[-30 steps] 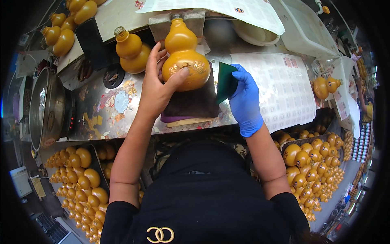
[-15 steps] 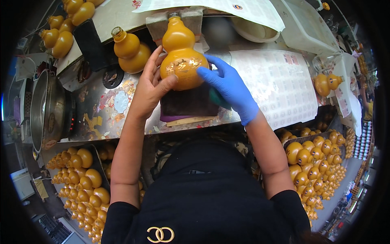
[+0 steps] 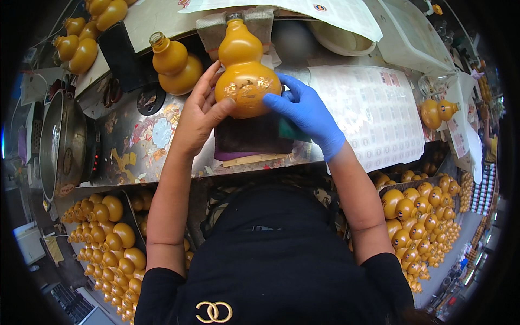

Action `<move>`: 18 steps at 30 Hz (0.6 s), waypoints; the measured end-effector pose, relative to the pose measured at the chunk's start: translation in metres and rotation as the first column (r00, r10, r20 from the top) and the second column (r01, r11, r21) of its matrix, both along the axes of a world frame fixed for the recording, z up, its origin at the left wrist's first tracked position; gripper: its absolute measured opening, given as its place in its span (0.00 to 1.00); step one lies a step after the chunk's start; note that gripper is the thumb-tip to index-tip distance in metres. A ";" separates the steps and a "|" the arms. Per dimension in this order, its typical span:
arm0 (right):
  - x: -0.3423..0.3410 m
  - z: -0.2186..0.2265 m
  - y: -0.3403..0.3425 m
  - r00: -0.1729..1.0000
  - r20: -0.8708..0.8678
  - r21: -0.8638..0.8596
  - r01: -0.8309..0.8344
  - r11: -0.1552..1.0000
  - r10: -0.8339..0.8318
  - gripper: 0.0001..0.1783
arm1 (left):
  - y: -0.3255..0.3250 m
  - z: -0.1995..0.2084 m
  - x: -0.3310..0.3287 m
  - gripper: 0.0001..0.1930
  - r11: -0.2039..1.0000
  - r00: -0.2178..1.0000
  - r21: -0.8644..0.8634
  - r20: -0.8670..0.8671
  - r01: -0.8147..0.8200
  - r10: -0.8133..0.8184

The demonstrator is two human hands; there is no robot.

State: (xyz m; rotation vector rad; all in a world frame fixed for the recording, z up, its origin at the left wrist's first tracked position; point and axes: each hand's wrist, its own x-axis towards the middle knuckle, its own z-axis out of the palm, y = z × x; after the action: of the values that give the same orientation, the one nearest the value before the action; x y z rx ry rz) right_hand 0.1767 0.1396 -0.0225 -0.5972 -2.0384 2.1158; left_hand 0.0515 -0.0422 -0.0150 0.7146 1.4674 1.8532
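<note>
A yellow gourd-shaped bottle (image 3: 244, 49) lies tilted with its neck pointing away from me, patches of shiny gold pattern on its wide lower bulb. My left hand (image 3: 203, 111), bare, grips that bulb from the left, thumb on the front. On the other side my right hand (image 3: 303, 108), in a blue glove, holds it with the thumb against the gold pattern. Under the bottle are a dark pad (image 3: 252, 136) and a grey cloth rest (image 3: 211, 32) by its neck. Something green shows partly beneath the gloved hand.
Another gourd bottle (image 3: 174, 65) stands left of the hands, near a black phone-like slab (image 3: 120, 57). A metal pan (image 3: 57, 146) sits at the far left. Printed sticker sheets (image 3: 368, 116) cover the right of the table. Many gourd bottles (image 3: 417, 216) are stacked below on both sides.
Both hands still hold the bottle. The view has shifted very slightly; the bottle and hands sit a touch farther right and higher in it.
</note>
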 end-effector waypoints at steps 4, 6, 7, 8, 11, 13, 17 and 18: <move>0.012 -0.002 -0.002 0.957 -0.176 -0.384 0.150 0.911 -0.231 0.23 | -0.004 -0.006 -0.005 0.41 0.999 0.999 0.045 0.033 0.024 -0.026; 0.027 0.003 -0.010 0.926 -0.246 -0.369 0.183 0.911 -0.285 0.15 | -0.004 -0.004 -0.003 0.41 1.000 1.000 0.000 -0.018 0.021 -0.021; 0.033 0.010 -0.026 0.928 -0.249 -0.152 0.244 0.958 -0.276 0.15 | -0.004 -0.004 -0.002 0.41 1.000 0.999 -0.023 -0.043 0.022 -0.023; 0.035 0.021 -0.043 0.940 -0.236 -0.086 0.231 0.969 -0.245 0.17 | -0.003 -0.005 -0.001 0.41 1.000 0.999 -0.025 -0.048 0.013 -0.014; 0.025 0.009 -0.064 0.895 -0.438 0.374 0.271 0.887 -0.088 0.18 | -0.001 -0.002 0.001 0.40 0.999 0.998 -0.041 -0.065 0.006 -0.009; 0.022 0.004 -0.064 0.894 -0.425 0.374 0.314 0.873 -0.139 0.18 | -0.002 -0.001 0.000 0.40 0.999 0.998 -0.051 -0.069 0.005 -0.009; 0.027 -0.003 -0.059 0.894 -0.357 0.262 0.373 0.890 -0.270 0.18 | -0.001 0.001 0.003 0.41 0.999 0.997 -0.051 -0.076 0.014 -0.018; 0.028 -0.010 -0.055 0.879 -0.374 0.212 0.392 0.895 -0.296 0.19 | -0.001 0.002 0.003 0.41 0.999 0.996 -0.049 -0.085 0.015 -0.020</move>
State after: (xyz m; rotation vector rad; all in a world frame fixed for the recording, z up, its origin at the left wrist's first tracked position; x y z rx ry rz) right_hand 0.2042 0.0849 -0.0322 -0.4783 -1.8310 1.5613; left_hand 0.0544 -0.0428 -0.0133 0.7894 1.5496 1.7875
